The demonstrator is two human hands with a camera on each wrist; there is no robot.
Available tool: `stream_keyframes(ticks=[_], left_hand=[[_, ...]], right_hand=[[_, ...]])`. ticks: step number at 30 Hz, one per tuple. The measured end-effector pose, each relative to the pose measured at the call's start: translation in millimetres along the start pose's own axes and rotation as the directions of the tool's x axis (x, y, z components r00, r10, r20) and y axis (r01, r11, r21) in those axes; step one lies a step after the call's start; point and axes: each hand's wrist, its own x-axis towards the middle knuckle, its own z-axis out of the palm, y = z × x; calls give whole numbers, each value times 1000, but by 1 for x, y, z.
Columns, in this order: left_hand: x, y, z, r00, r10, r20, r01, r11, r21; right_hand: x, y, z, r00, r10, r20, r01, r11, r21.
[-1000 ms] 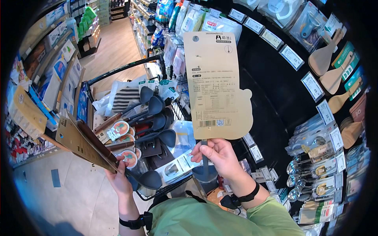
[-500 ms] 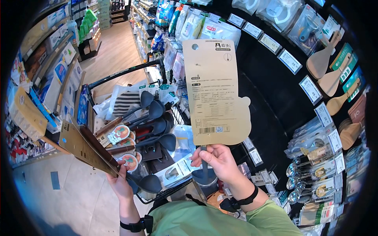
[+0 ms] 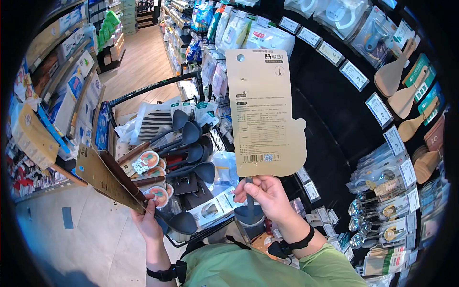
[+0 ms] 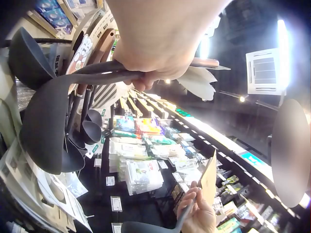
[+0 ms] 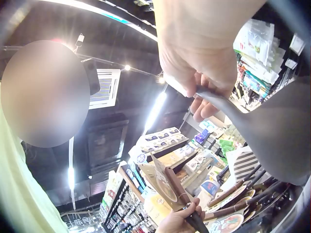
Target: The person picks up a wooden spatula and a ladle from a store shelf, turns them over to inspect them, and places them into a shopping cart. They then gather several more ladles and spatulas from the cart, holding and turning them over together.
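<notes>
My right hand (image 3: 268,197) pinches the grey neck of a ladle between thumb and fingers. Its dark bowl (image 3: 248,215) hangs below the hand, and a tan packaging card (image 3: 267,143) with printed text and a barcode stands upright above it. Over on the left, my left hand (image 3: 149,224) grips two dark ladles by their necks. One round bowl (image 4: 46,126) is in front of the other bowl (image 4: 29,58) in the left wrist view. Their brown handles (image 3: 122,174) and tan cards (image 3: 98,174) lean up and to the left.
A shopping cart (image 3: 153,88) stands ahead, loaded with several more ladles (image 3: 191,131), a striped item (image 3: 155,125) and a white box (image 3: 210,209). Wooden spatulas (image 3: 394,74) and metal spoons (image 3: 356,205) hang on the dark rack at right. Shelves (image 3: 71,71) line the left side.
The card and ladle in my right hand sit slightly lower than a second ago. My left hand keeps its grip, and the whole view has shifted a little.
</notes>
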Motion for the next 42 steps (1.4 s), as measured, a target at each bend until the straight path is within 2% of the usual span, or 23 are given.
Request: stream_keyframes(ticks=[32,42], left_hand=[[0,0,7,1000,-15,-2,15,1000,-11],[0,0,7,1000,-22,10,22,1000,-4]], right_hand=[[-2,4,-7,999,-14,29,13,1000,7],[-3,1,-4,1000,-4,-11,4,1000,3]])
